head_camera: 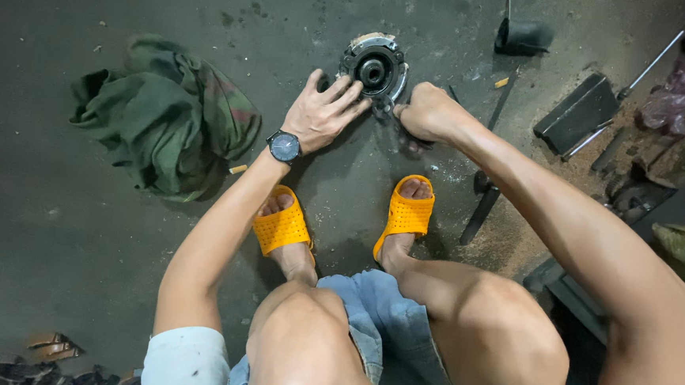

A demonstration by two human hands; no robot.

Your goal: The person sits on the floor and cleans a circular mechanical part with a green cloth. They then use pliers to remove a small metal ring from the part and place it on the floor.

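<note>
**Round metal hub on concrete floor, both hands applied**

Item: round metal hub, dark centre bore, lying flat on the grey floor ahead of two yellow slide sandals. No containers in view. Left hand, wristwatch on wrist: fingers spread open, pressed against the hub's lower-left rim. Right hand: curled closed at the hub's lower-right edge; what it grips cannot be told. Green cloth crumpled, well apart, left.
</note>
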